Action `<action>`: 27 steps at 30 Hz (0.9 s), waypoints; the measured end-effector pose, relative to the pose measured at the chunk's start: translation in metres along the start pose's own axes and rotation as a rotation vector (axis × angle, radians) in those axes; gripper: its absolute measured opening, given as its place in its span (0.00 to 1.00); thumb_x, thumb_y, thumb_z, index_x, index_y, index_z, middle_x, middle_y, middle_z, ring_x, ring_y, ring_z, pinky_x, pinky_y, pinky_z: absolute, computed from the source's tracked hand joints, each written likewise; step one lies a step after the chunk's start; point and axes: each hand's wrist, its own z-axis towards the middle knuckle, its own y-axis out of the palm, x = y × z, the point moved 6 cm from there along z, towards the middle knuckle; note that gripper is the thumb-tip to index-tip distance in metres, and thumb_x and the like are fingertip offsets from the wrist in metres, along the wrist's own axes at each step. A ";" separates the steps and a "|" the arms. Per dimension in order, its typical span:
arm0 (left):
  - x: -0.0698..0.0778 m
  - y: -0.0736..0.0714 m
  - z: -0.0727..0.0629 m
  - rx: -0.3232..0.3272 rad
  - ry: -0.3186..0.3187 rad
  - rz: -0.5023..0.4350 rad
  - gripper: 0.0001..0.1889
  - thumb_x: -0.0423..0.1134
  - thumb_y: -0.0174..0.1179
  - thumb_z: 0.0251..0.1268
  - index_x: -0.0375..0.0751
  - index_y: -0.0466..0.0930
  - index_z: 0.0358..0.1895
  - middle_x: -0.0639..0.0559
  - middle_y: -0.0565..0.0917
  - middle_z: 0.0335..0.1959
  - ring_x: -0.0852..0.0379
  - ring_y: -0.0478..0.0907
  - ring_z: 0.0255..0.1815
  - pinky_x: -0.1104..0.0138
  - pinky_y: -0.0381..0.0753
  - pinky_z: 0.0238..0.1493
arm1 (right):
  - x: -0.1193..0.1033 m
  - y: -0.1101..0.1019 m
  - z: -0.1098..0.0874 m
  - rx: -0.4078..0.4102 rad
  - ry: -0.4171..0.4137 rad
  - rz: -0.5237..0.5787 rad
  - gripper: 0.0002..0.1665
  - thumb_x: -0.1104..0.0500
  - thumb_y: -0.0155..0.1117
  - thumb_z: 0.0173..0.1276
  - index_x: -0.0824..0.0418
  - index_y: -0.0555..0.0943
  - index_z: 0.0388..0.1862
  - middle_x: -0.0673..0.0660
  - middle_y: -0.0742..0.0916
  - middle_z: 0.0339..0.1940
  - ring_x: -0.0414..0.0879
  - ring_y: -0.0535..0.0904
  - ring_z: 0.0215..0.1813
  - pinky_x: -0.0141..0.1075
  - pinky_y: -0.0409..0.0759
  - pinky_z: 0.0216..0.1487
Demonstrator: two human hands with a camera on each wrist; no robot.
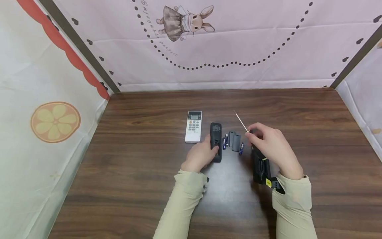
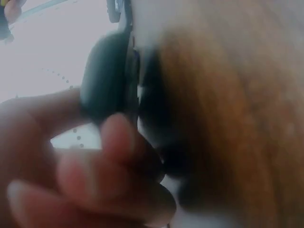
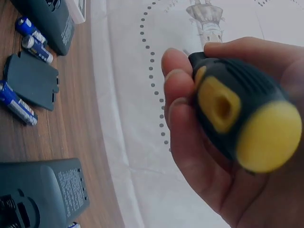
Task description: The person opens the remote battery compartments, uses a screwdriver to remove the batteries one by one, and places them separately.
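My left hand (image 1: 199, 153) holds a black remote control (image 1: 216, 131) by its lower half, back side up, with the thumb over its battery bay. Blurred curled fingers (image 2: 118, 142) show against the dark remote in the left wrist view. In my right hand (image 1: 273, 146) is a screwdriver (image 3: 223, 104) with a black and yellow handle, its thin shaft (image 1: 241, 122) pointing up and left. Below that hand lies a second black remote (image 3: 52, 190), its battery bay uncovered. Between the hands are grey battery covers (image 1: 236, 142) and blue batteries (image 1: 241, 148).
A white remote control (image 1: 193, 127) with a small display lies just beyond my left hand. The brown wooden table (image 1: 134, 159) meets a printed cloth wall (image 1: 238, 43) at its back edge, with further cloth at both sides.
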 end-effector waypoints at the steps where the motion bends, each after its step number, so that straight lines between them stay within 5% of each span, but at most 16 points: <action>1: 0.000 0.001 0.000 -0.003 0.009 0.014 0.30 0.51 0.48 0.64 0.50 0.52 0.67 0.46 0.78 0.27 0.54 0.73 0.11 0.64 0.72 0.13 | 0.002 -0.001 0.000 0.003 0.010 -0.004 0.16 0.44 0.50 0.65 0.51 0.74 0.45 0.45 0.82 0.21 0.43 0.73 0.23 0.36 0.69 0.25; 14: -0.010 0.003 0.002 -0.075 0.105 -0.172 0.31 0.45 0.54 0.60 0.57 0.54 0.67 0.47 0.77 0.17 0.55 0.73 0.09 0.66 0.74 0.09 | 0.010 0.009 0.003 -0.019 0.035 -0.040 0.16 0.45 0.54 0.63 0.54 0.76 0.42 0.51 0.82 0.32 0.43 0.75 0.30 0.36 0.71 0.31; 21: -0.014 -0.001 0.002 -0.097 0.081 -0.261 0.33 0.47 0.54 0.59 0.56 0.51 0.68 0.45 0.76 0.16 0.53 0.73 0.08 0.64 0.75 0.11 | 0.006 0.039 0.013 -0.194 0.050 -0.070 0.12 0.49 0.58 0.61 0.55 0.75 0.37 0.48 0.81 0.25 0.40 0.74 0.21 0.35 0.72 0.26; 27: -0.015 -0.008 0.001 -0.090 0.106 -0.244 0.35 0.52 0.53 0.60 0.49 0.49 0.69 0.47 0.77 0.16 0.54 0.74 0.09 0.63 0.75 0.13 | 0.010 0.065 0.016 -0.304 0.195 -0.035 0.19 0.53 0.61 0.59 0.61 0.73 0.46 0.52 0.81 0.26 0.41 0.77 0.19 0.34 0.77 0.23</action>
